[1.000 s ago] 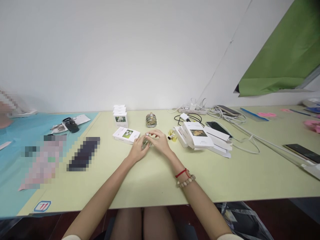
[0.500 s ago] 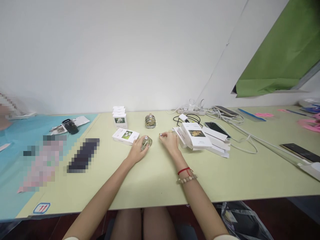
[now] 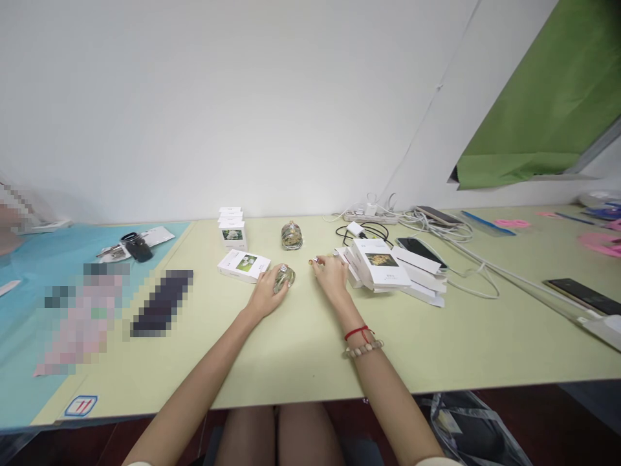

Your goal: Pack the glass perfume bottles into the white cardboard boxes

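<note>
My left hand point(image 3: 264, 294) is curled around a small greenish glass bottle point(image 3: 283, 281) on the pale yellow table point(image 3: 301, 362), and my right point(image 3: 332, 277) is pinching some tiny shiny bit point(image 3: 311, 262), way too small to tell what. Lying flat just beyond my left fingers there's a white box point(image 3: 244, 265) with a flower pic, and a row of similar boxes point(image 3: 233, 234) stands behind it. Another glass jar point(image 3: 292, 235) sits near the wall point(image 3: 291, 116). Right by my right hand: a messy heap of white cartons point(image 3: 388, 265), with a phone point(image 3: 420, 251) next to it. Red cord point(image 3: 358, 331) and beads point(image 3: 365, 349) on that arm, btw.
</note>
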{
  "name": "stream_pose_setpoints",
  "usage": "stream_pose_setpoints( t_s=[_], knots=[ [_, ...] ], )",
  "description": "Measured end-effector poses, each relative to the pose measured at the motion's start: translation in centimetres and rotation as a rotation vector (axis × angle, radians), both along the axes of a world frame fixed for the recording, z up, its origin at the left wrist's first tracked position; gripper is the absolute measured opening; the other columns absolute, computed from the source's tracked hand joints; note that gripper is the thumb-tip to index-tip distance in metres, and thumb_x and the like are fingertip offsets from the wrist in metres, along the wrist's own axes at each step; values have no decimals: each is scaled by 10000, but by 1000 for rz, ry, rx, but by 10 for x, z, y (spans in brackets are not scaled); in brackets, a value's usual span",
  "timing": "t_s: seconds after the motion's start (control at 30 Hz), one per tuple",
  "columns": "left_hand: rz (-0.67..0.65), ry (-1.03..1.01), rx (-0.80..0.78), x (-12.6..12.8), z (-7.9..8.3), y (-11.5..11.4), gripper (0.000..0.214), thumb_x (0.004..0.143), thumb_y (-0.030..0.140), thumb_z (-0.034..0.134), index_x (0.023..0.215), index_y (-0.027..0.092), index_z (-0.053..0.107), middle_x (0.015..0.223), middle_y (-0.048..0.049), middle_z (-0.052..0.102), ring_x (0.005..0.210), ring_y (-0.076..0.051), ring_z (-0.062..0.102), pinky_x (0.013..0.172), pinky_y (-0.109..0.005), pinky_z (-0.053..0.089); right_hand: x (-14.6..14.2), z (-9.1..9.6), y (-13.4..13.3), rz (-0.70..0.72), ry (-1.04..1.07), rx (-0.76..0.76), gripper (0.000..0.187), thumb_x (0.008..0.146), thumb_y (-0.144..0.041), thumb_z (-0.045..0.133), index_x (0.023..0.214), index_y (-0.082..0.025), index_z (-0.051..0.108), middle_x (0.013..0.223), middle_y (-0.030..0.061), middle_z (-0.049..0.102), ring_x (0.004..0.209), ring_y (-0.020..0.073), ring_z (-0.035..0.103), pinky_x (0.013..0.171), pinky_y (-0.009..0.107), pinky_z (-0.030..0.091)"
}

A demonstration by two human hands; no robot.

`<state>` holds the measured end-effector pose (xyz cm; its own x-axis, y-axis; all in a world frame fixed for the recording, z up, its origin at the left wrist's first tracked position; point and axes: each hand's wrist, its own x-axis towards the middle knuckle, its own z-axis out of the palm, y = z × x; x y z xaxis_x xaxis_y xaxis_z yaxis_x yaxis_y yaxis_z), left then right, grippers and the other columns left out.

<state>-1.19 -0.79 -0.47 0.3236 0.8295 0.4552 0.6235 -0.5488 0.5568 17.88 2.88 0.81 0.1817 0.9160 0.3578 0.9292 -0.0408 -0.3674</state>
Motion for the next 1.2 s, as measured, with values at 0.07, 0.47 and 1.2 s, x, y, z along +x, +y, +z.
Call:
stream_pose_setpoints(
  t_s=[0.07, 0.47, 1.2],
  knots=[
    [-1, 1, -2, 0, 0, 0, 351, 840, 306, 423, 1183, 238, 388, 1151, -45, 552, 1068, -198, 492, 953, -380, 363, 0, 0, 0, 0, -8, -3, 256, 826, -316, 460, 904, -210, 680, 877, 66, 651, 836, 189, 535, 771, 325, 230],
    [-5, -8, 3, 0, 1, -1, 344, 839, 300, 425, 1176, 237, 390, 1148, -45, 552, 1072, -192, 488, 955, -372, 359, 0, -2, -2, 35, -89, -108, 224, 763, -190, 494, 874, -194, 689, 928, 98, 627, 953, 222, 503, 829, 355, 225],
    [93, -53, 82, 0, -15, 5, 695, 715, 356, 616, 1260, 201, 215, 1160, -96, 525, 1136, -212, 470, 980, -417, 317, -33, 21, -25, 740, 454, -55, 451, 681, -339, 660, 1114, -243, 578, 985, 32, 621, 898, 157, 560, 766, 281, 431]
  ],
)
